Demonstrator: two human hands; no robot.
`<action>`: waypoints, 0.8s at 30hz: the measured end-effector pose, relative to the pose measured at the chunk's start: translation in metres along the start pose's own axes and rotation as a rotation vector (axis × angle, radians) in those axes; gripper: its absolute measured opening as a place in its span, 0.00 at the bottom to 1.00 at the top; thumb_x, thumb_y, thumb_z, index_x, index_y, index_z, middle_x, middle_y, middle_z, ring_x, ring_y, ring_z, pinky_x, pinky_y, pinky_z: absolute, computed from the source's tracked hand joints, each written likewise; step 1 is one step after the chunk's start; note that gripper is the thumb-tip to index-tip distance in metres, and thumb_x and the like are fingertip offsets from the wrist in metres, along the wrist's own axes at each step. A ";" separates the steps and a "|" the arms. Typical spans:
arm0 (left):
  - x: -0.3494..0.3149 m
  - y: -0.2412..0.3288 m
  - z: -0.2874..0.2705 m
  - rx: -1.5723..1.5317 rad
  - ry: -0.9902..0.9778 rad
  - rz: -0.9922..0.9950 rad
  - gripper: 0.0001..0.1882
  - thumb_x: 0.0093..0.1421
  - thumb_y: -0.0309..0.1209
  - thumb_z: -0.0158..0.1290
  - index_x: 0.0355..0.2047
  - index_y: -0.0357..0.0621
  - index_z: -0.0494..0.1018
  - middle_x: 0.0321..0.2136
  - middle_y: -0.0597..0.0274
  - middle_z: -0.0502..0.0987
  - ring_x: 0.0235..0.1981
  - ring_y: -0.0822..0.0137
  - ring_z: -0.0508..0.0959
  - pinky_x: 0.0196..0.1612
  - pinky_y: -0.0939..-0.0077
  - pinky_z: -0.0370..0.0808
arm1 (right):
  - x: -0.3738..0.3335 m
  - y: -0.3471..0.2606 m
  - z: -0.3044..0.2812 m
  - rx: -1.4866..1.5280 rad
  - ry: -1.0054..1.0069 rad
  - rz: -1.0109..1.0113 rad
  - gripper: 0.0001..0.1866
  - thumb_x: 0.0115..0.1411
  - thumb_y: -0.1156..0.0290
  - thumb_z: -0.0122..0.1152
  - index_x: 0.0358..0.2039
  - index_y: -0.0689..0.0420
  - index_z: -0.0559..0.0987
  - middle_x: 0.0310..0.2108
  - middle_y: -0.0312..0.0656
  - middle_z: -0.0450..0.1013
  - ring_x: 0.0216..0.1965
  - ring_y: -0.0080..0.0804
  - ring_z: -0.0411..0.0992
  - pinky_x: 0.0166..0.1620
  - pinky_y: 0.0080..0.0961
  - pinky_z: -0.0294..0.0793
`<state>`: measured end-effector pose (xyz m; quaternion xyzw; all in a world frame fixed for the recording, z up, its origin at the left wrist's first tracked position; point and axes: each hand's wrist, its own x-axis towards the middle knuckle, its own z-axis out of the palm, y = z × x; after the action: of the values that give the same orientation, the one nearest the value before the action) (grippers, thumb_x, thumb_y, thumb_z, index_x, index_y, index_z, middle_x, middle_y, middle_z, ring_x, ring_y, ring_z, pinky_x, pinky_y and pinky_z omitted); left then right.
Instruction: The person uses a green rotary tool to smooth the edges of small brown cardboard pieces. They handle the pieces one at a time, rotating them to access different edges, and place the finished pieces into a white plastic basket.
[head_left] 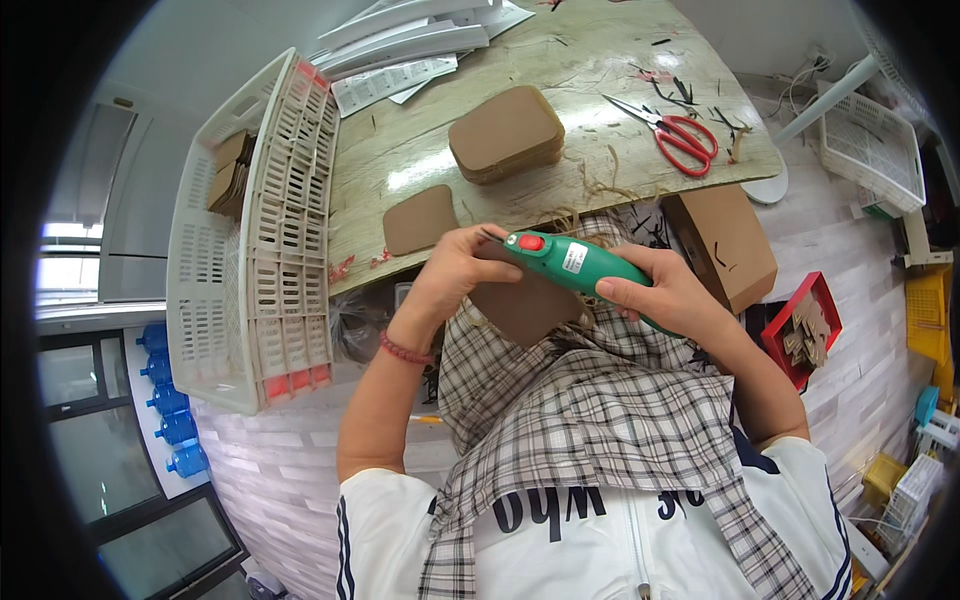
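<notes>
Off the near table edge (372, 270), the left hand (462, 262) pinches brown card (525, 314), likely steadying it; the right hand (672, 290) wraps a green tool (605, 268).

The left hand (455, 268) and green tool (600, 270) hide the twelve-o'clock end of the held piece (525, 312); the tool's tip (491, 236) is too small to tell. The right hand (682, 290) covers part of the grip. Papers (400, 50) towards twelve and shirt (395, 500) towards six are cropped.
</notes>
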<state>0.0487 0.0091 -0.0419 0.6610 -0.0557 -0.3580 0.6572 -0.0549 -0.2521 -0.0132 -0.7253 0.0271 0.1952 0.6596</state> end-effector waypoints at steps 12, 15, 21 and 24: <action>0.044 -0.023 -0.128 1.223 0.954 0.575 0.24 0.57 0.31 0.57 0.54 0.42 0.69 0.52 0.47 0.69 0.54 0.52 0.67 0.57 0.58 0.63 | -0.018 0.035 -0.017 0.055 0.215 0.025 0.18 0.60 0.61 0.61 0.40 0.65 0.76 0.23 0.33 0.69 0.22 0.16 0.66 0.25 0.16 0.67; 0.078 0.015 -0.082 1.227 0.796 0.737 0.28 0.55 0.39 0.58 0.55 0.44 0.69 0.58 0.44 0.63 0.63 0.46 0.56 0.64 0.53 0.51 | -0.019 0.041 -0.016 0.084 0.253 0.018 0.17 0.61 0.62 0.61 0.42 0.64 0.76 0.24 0.32 0.70 0.22 0.15 0.67 0.26 0.15 0.68; 0.109 0.039 -0.052 1.311 0.642 0.636 0.29 0.49 0.41 0.63 0.50 0.43 0.72 0.60 0.46 0.61 0.67 0.47 0.50 0.66 0.52 0.46 | -0.027 0.051 -0.016 0.043 0.291 -0.025 0.19 0.60 0.60 0.62 0.43 0.62 0.76 0.24 0.32 0.71 0.22 0.15 0.67 0.25 0.15 0.68; 0.109 0.044 -0.043 1.153 0.659 0.725 0.23 0.45 0.35 0.65 0.42 0.42 0.72 0.59 0.47 0.61 0.67 0.46 0.49 0.66 0.52 0.46 | -0.029 0.048 -0.017 0.081 0.316 -0.021 0.18 0.60 0.60 0.62 0.42 0.62 0.76 0.24 0.32 0.70 0.22 0.15 0.67 0.26 0.15 0.69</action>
<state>0.1696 -0.0198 -0.0509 0.9131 -0.2488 0.1824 0.2666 -0.0919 -0.2814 -0.0484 -0.7202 0.1309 0.0703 0.6777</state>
